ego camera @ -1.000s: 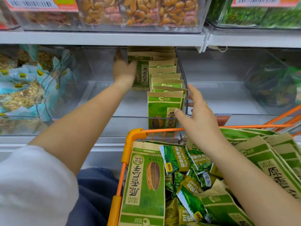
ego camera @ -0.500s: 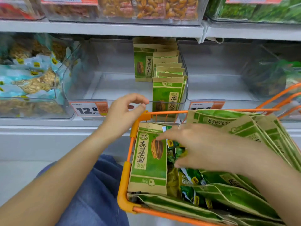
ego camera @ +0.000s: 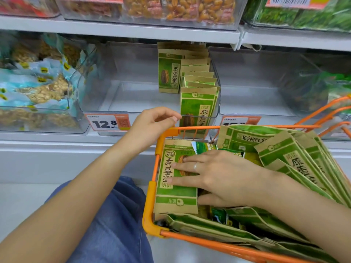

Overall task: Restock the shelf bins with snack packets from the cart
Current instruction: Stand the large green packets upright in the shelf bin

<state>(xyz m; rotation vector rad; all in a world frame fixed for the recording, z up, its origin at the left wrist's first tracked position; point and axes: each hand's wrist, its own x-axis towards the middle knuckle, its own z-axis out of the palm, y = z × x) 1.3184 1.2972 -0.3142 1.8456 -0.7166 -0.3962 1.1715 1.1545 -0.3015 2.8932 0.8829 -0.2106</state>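
Reaching into the cart (ego camera: 152,188), your right hand (ego camera: 218,179) lies flat-fingered on a sunflower-seed packet (ego camera: 171,194); left hand (ego camera: 152,126) loosely curled, empty; grip it next, then lift toward the bin (ego camera: 98,99).

An orange wire cart (ego camera: 152,188) full of green-and-tan paper snack packets (ego camera: 284,156) stands before the white shelf (ego camera: 117,33). In the clear plastic shelf bin (ego camera: 121,95) behind it, more packets (ego camera: 197,105) stand in a row along the right wall, and a bin of pale-blue nut bags (ego camera: 36,86) sits to its left.

An orange-and-white paper price tag (ego camera: 107,122) on the front edge of the clear plastic shelf bin (ego camera: 98,103) reads "12.8". The green-and-tan sunflower-seed packets (ego camera: 197,109) in the bin's right front corner carry "原香瓜子".
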